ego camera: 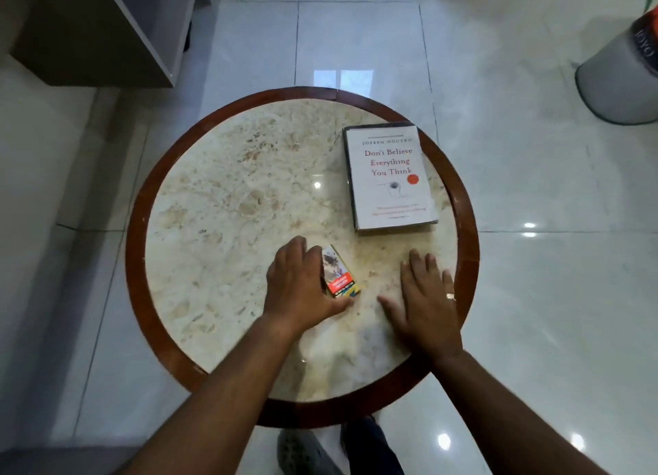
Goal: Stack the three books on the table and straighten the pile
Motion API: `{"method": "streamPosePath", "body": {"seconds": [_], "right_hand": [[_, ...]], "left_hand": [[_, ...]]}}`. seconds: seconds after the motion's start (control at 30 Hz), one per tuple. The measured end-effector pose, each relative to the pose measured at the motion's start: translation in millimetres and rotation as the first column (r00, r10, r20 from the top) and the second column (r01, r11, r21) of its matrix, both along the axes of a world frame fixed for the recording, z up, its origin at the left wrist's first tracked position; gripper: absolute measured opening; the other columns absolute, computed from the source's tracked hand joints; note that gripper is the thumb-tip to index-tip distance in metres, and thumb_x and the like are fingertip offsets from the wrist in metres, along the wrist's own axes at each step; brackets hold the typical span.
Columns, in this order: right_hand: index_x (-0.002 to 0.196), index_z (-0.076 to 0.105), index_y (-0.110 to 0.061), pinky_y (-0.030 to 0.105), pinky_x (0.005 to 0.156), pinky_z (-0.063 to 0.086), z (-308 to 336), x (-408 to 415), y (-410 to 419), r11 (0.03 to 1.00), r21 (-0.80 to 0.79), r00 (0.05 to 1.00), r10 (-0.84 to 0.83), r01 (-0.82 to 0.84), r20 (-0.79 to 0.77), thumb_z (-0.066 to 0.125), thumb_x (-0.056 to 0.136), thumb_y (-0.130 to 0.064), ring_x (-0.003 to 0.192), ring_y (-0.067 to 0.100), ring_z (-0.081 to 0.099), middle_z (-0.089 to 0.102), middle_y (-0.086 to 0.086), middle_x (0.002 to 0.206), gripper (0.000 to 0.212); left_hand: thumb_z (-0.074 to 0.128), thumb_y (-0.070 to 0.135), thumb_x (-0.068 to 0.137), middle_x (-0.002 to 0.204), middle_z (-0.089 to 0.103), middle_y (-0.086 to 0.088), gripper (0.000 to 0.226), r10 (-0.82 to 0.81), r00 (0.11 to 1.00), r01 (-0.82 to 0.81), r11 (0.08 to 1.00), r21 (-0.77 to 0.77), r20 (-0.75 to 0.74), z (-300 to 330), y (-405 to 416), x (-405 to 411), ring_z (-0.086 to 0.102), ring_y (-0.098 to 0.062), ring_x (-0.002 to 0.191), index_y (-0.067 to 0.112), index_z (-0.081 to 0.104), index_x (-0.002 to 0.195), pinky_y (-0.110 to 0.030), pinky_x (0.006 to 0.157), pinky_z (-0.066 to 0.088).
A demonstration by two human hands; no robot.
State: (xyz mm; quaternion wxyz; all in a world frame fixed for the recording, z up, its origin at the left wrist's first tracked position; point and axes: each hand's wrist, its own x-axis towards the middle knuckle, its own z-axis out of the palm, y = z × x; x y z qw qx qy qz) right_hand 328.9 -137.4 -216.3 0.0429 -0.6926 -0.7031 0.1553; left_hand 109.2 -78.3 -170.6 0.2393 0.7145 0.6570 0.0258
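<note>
A white book (390, 177) with red title lettering lies flat at the right of the round marble table (228, 196); a dark cover edge shows beneath it, so it seems to rest on another book. My left hand (297, 282) is curled around the left side of a small colourful box (340, 271) near the table's front. My right hand (425, 296) lies flat on the marble to the right of the box, fingers spread, a ring on one finger. No third book is visible.
The table has a dark wooden rim (135, 246). Glossy white floor tiles surround it. A grey cabinet (106, 29) stands at the back left, a white bin (623, 68) at the far right. A shoe (302, 453) shows under the table's front edge.
</note>
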Motion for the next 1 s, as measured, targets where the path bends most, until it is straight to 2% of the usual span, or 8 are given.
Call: {"method": "streamPosePath", "body": {"seconds": [0.13, 0.23, 0.4, 0.63, 0.8, 0.87, 0.93, 1.0], "right_hand": [[0.158, 0.016, -0.015, 0.063, 0.119, -0.002, -8.2, -21.4, -6.0, 0.989, -0.103, 0.986, 0.114, -0.102, 0.118, 0.016, 0.089, -0.081, 0.155, 0.035, 0.001, 0.006, 0.010, 0.169, 0.096], [0.159, -0.002, -0.020, 0.066, 0.119, -0.009, -12.1, -40.7, -1.0, 0.988, -0.110, 0.984, 0.125, -0.111, 0.131, 0.014, 0.084, -0.088, 0.154, 0.032, -0.016, -0.011, 0.006, 0.168, 0.103], [0.160, -0.001, -0.019, 0.070, 0.117, -0.007, -12.1, -58.0, 7.3, 0.993, -0.093, 0.984, 0.093, -0.079, 0.155, 0.015, 0.081, -0.091, 0.153, 0.034, -0.017, -0.007, 0.009, 0.168, 0.108], [0.160, 0.002, -0.018, 0.069, 0.118, -0.003, -15.4, -60.2, 7.0, 0.995, -0.074, 0.982, 0.085, -0.074, 0.167, 0.022, 0.082, -0.090, 0.155, 0.033, -0.009, -0.003, 0.008, 0.169, 0.107], [0.159, -0.008, -0.022, 0.067, 0.118, -0.010, -9.7, -59.7, 9.3, 0.984, -0.165, 0.983, 0.092, -0.066, 0.158, 0.018, 0.079, -0.093, 0.153, 0.030, -0.019, -0.011, 0.006, 0.169, 0.110], [0.156, -0.018, -0.023, 0.066, 0.118, -0.012, 6.1, -60.1, 9.8, 0.974, -0.217, 0.983, 0.095, -0.060, 0.158, 0.009, 0.073, -0.097, 0.151, 0.029, -0.026, -0.019, 0.006, 0.167, 0.114], [0.154, -0.019, -0.020, 0.066, 0.118, -0.011, 31.2, -59.9, 18.4, 0.966, -0.256, 0.986, 0.061, -0.019, 0.157, 0.004, 0.068, -0.099, 0.150, 0.028, -0.027, -0.024, 0.006, 0.165, 0.120], [0.156, -0.016, -0.018, 0.065, 0.119, -0.011, 71.4, -61.2, 26.1, 0.984, -0.176, 0.988, 0.056, -0.030, 0.141, 0.004, 0.066, -0.099, 0.151, 0.027, -0.027, -0.025, 0.006, 0.165, 0.123]], "left_hand": [[0.078, 0.065, 0.049, 0.141, 0.038, -0.011, 0.102, -0.033, 0.997, 0.027, 0.997, -0.076, -0.070, 3.2, 12.0, -69.3, 0.034, -0.033, 0.130, 0.026, 0.046, 0.138, -0.042, 0.103, 0.039], [0.082, 0.059, 0.053, 0.151, 0.027, -0.012, 0.110, 0.009, 0.994, -0.030, 0.982, -0.188, -0.109, 11.7, 34.7, -131.2, 0.021, -0.034, 0.138, 0.037, 0.030, 0.147, -0.048, 0.107, 0.034], [0.086, 0.051, 0.059, 0.159, 0.018, -0.013, 0.115, 0.014, 0.982, -0.061, 0.967, -0.247, -0.187, 13.9, 65.8, -189.0, 0.015, -0.035, 0.143, 0.041, 0.020, 0.152, -0.044, 0.114, 0.024], [0.085, 0.054, 0.056, 0.155, 0.024, -0.012, 0.119, -0.030, 0.971, -0.015, 0.982, -0.189, -0.236, 0.7, 68.4, -199.0, 0.023, -0.035, 0.139, 0.044, 0.014, 0.151, -0.050, 0.109, 0.033], [0.084, 0.057, 0.059, 0.156, 0.023, -0.014, 0.136, 0.002, 0.979, -0.046, 0.978, -0.205, -0.206, 6.0, 54.8, -195.4, 0.029, -0.037, 0.139, 0.041, -0.016, 0.150, -0.053, 0.106, 0.037], [0.079, 0.064, 0.059, 0.161, 0.013, -0.016, 0.137, 0.057, 0.974, -0.108, 0.969, -0.224, -0.221, 20.7, 33.3, -190.8, 0.021, -0.040, 0.144, 0.040, -0.022, 0.149, -0.057, 0.109, 0.032], [0.072, 0.074, 0.060, 0.165, 0.002, -0.015, 0.135, 0.033, 0.961, -0.101, 0.966, -0.238, -0.274, 35.5, 6.2, -179.5, 0.009, -0.040, 0.149, 0.037, -0.020, 0.150, -0.058, 0.114, 0.021], [0.061, 0.084, 0.061, 0.166, -0.005, -0.015, 0.132, 0.020, 0.964, -0.074, 0.978, -0.197, -0.264, 62.4, -15.5, -166.0, 0.001, -0.037, 0.150, 0.031, -0.017, 0.153, -0.055, 0.117, 0.013]]}}
